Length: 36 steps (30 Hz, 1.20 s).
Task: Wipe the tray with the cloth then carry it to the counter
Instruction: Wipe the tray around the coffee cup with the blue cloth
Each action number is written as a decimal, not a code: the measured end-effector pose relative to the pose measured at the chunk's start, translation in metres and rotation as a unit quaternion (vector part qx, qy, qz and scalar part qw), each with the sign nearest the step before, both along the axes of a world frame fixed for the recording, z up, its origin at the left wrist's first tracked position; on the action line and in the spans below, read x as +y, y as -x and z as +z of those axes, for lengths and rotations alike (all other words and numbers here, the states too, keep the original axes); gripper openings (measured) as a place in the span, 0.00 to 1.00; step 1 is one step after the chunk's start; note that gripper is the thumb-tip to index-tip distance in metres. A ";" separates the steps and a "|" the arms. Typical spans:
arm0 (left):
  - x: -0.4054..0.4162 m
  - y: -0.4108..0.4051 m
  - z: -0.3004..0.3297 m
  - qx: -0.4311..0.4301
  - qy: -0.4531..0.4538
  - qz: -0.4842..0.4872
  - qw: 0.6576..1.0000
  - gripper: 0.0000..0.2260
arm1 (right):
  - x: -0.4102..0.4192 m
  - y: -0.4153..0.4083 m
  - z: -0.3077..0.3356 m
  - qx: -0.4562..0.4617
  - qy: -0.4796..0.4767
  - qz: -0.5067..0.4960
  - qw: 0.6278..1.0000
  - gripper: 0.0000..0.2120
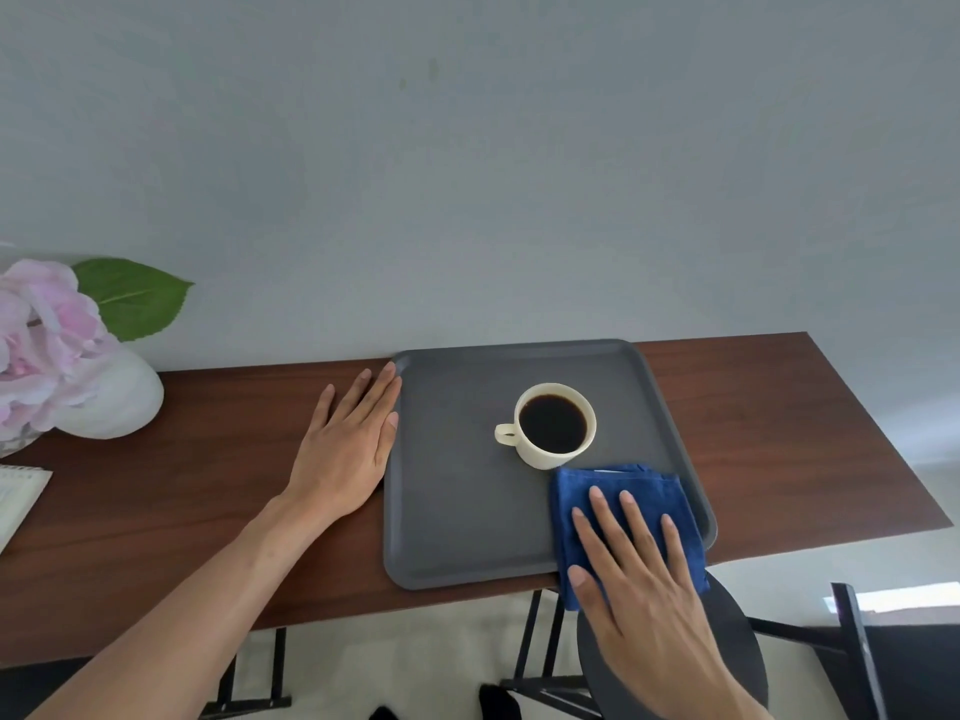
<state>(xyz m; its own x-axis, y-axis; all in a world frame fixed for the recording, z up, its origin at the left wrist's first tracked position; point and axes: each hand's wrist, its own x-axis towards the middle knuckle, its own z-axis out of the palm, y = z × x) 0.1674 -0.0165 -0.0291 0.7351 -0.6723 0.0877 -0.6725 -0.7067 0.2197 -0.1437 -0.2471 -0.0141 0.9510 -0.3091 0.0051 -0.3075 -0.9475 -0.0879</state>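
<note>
A dark grey tray [457,511] lies on the brown wooden table, its far edge at the wall. A cream cup [550,426] of black coffee stands on the tray right of its middle. A folded blue cloth [618,493] covers the tray's near right corner and hangs over the near rim. My right hand [639,589] presses flat on the cloth, fingers spread. My left hand [348,444] lies flat on the table, its fingers against the tray's left rim and holding nothing.
A white vase with pink flowers [57,366] stands at the table's far left. A notepad [21,496] lies at the left edge. A black round stool [737,641] and a dark chair frame [852,646] stand below the table's near right.
</note>
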 end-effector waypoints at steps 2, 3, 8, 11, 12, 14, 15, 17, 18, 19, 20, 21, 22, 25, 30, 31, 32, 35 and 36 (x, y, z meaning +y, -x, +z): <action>0.000 0.001 0.000 0.000 -0.003 0.002 1.000 0.26 | 0.019 -0.007 -0.001 -0.005 -0.003 0.009 1.000 0.29; 0.000 0.001 0.000 0.001 -0.003 0.003 1.000 0.26 | 0.029 -0.012 -0.001 -0.005 -0.004 0.015 1.000 0.29; 0.000 0.001 0.001 0.001 -0.004 0.003 1.000 0.26 | 0.084 -0.037 0.002 -0.005 -0.006 0.064 0.998 0.29; 0.000 0.000 0.001 0.004 -0.003 0.004 1.000 0.26 | 0.114 -0.054 0.003 -0.012 -0.008 0.095 0.995 0.29; 0.000 0.001 0.001 0.004 -0.002 0.005 1.000 0.26 | 0.123 -0.058 0.003 -0.014 -0.008 0.102 0.995 0.30; 0.000 0.001 0.000 0.004 -0.002 0.004 1.000 0.26 | 0.140 -0.065 0.001 -0.017 -0.008 0.106 0.994 0.31; 0.000 0.000 0.000 0.004 -0.001 0.004 1.000 0.25 | 0.146 -0.067 0.000 -0.018 -0.007 0.104 0.994 0.32; 0.000 0.001 0.000 0.005 0.001 0.003 1.000 0.25 | 0.154 -0.071 -0.003 -0.020 -0.001 0.097 0.995 0.32; 0.000 0.001 0.000 0.005 0.002 0.003 1.000 0.25 | 0.156 -0.072 -0.004 -0.021 0.001 0.093 0.995 0.31; 0.000 0.000 0.000 0.005 0.002 0.002 1.000 0.25 | 0.157 -0.074 -0.005 -0.022 0.001 0.089 0.996 0.30; 0.000 0.000 0.000 0.005 0.002 0.001 1.000 0.25 | 0.156 -0.076 -0.006 -0.022 -0.001 0.085 0.996 0.30; 0.000 0.000 0.000 0.004 0.002 0.000 1.000 0.25 | 0.156 -0.078 -0.006 -0.022 -0.005 0.083 0.996 0.29; 0.000 0.001 0.001 0.003 0.003 -0.001 1.000 0.25 | 0.155 -0.080 -0.005 -0.022 -0.009 0.082 0.996 0.29; 0.000 0.001 0.002 0.007 0.003 -0.001 1.000 0.26 | 0.152 -0.095 -0.002 -0.026 -0.028 0.069 0.997 0.28; 0.000 0.000 0.002 0.008 -0.001 -0.005 1.000 0.26 | 0.140 -0.124 0.004 -0.022 -0.047 0.059 0.997 0.27; 0.000 0.000 0.002 0.009 -0.001 -0.006 1.000 0.26 | 0.137 -0.129 0.005 -0.017 -0.051 0.059 0.997 0.27; 0.000 0.000 0.002 0.009 -0.001 -0.007 1.000 0.26 | 0.136 -0.131 0.005 -0.012 -0.054 0.061 0.997 0.27; 0.000 -0.001 0.002 0.010 0.000 -0.004 1.000 0.26 | 0.134 -0.132 0.005 -0.006 -0.051 0.067 0.996 0.27; 0.000 -0.001 0.002 0.011 -0.001 -0.003 1.000 0.26 | 0.133 -0.129 0.006 -0.006 -0.049 0.069 0.996 0.27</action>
